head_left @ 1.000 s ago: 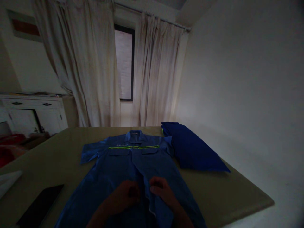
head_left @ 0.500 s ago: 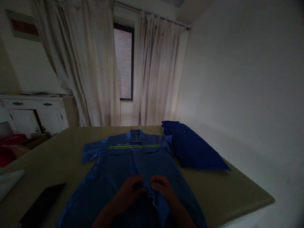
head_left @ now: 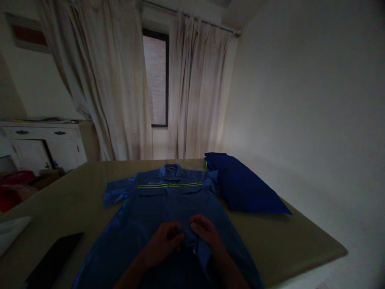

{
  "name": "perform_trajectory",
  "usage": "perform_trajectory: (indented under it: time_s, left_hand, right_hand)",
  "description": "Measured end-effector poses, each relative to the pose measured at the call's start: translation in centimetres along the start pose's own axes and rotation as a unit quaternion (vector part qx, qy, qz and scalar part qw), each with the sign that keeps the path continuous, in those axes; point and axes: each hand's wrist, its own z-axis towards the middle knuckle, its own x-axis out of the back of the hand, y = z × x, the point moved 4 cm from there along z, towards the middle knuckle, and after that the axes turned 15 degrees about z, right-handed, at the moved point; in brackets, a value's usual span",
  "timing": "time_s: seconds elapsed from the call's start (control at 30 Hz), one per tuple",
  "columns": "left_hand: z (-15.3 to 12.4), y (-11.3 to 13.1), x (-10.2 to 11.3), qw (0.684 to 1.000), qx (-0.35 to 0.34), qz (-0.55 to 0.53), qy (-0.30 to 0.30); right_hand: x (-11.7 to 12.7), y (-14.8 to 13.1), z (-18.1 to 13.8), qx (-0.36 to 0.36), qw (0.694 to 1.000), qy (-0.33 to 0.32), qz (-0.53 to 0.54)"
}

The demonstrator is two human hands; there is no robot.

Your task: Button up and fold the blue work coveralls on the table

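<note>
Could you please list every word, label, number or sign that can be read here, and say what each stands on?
No text can be read for certain.
Shirt: pale lettering on the chest, just above the yellow-green stripes, too small and blurred to read.
No other word, number or sign is legible in this dim view.

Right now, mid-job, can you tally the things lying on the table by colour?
Blue: 2 (short-sleeved shirt, darker blue bundle)
Black: 1 (flat slab)
White: 1 (item at the left edge, partly out of view)
Total: 4
</note>
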Motion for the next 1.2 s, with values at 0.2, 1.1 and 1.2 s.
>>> perform_trajectory:
  time_s: [0.2, 1.1, 1.2]
  left_hand:
    - [0.1, -0.4, 0.2, 0.999, -0.014, -0.031, -0.003]
    - [-1.2, -0.4, 1.5, 0.986, -0.017, 0.16, -0.034]
    - [-1.2, -0.1, 1.5, 0.986, -0.019, 0.167, -0.014]
  right_hand:
    - [-0.6, -0.6, -0.4, -0.014, 1.0, -0.015, 0.005]
    - [-2.2, -1.0, -2.3, 0.09, 0.878, 0.018, -0.469]
    - [-2.9, -0.8, -2.8, 0.096, 0.853, -0.017, -0.513]
